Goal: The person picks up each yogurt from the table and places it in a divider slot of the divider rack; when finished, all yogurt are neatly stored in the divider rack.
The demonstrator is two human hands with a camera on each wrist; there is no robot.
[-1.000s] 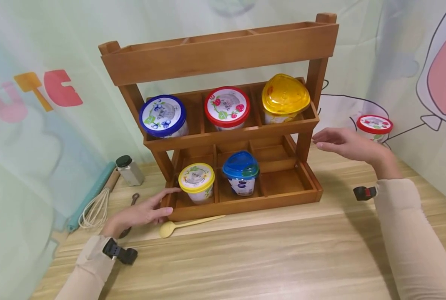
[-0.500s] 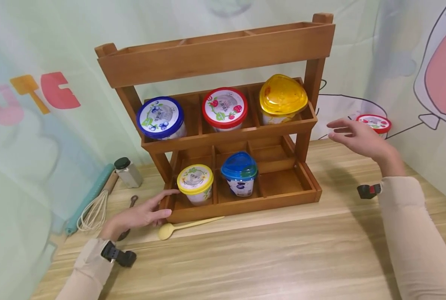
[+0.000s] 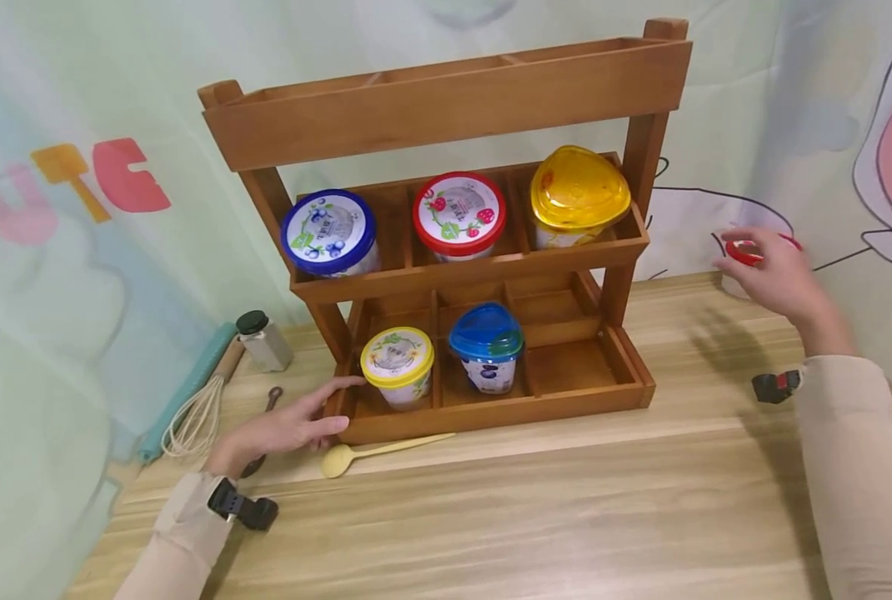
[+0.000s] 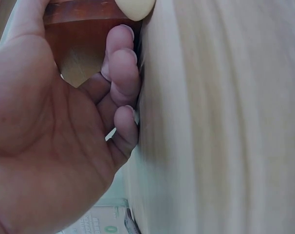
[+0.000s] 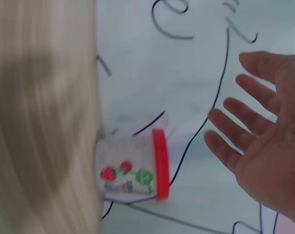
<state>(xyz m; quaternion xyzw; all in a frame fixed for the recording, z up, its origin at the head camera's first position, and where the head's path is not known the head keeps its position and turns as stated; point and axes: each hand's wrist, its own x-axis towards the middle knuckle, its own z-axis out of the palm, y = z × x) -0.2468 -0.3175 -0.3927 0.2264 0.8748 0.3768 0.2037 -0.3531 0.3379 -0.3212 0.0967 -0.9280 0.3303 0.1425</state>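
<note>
Nearest, the left hand rests with relaxed fingers against the near left corner of the wooden rack, beside a yellow spoon. Far right, the right hand hovers spread and released over the red-lidded cup standing by the backdrop.

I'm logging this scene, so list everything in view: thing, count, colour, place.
rack: 1, brown wood, three tiers, on table
tubs: 3, blue, red, yellow lids, middle tier
cups: 2, yellow, blue lids, bottom tier
red-lid cup: 1, right of rack, under right hand
spoon: 1, cream, before rack
whisk: 1, left
jar: 1, black cap, left
table: 1, light wood
left hand: on the rack's bottom left corner
right hand: open, above red-lid cup
</note>
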